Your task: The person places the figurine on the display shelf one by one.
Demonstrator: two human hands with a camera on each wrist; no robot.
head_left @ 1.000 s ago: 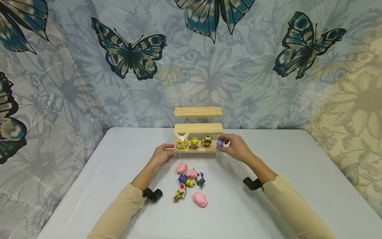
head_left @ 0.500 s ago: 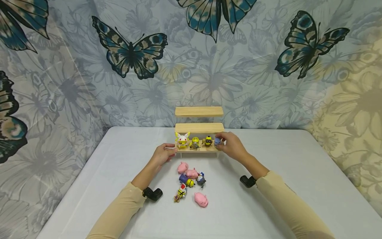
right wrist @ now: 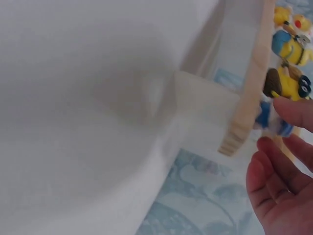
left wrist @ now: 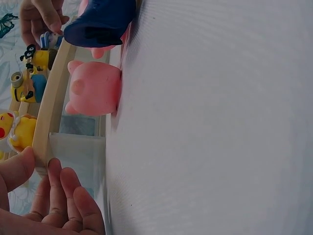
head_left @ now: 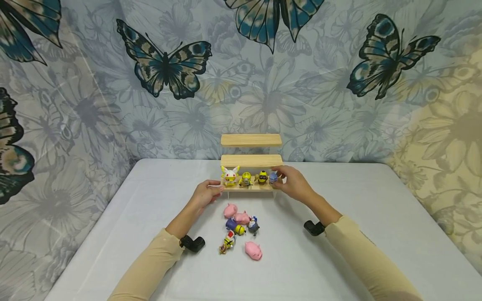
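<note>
Steadying the shelf [head_left: 248, 187] end with our left hand [head_left: 206, 193] pinching it, our right hand [head_left: 294, 183] pinches the blue figure [head_left: 273, 178] on the lowest tier; we should set it upright beside the yellow figure [head_left: 262, 177].

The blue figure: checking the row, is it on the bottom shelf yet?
On it: the blue figure stands at the bottom shelf's right end, pinched by the right hand.

No text, label, brand, number or sign can be read.
</note>
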